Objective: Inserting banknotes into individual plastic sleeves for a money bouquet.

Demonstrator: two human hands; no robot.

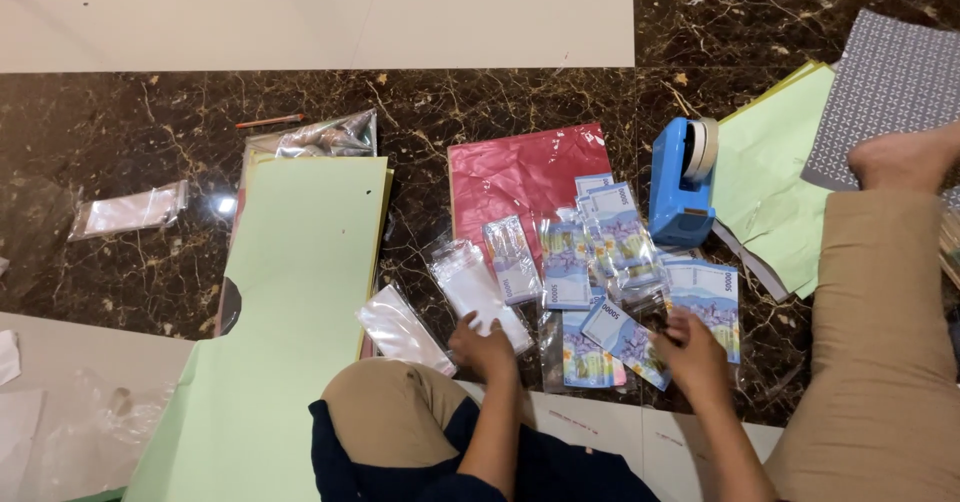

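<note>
Dark marbled floor carries everything we work over. Nearest, our left hand rests with fingers spread on a clear plastic sleeve with a white insert, its long axis running up-left from the grip. Our right hand pinches the corner of a blue banknote. Farther off lie a red paper sheet and a blue tape dispenser.

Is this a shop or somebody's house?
Probably a home, though I can't be sure. The person sits on a dark marble floor, not at a counter, with banknotes, coloured paper sheets and a blue tape dispenser spread around like a craft job.
</note>
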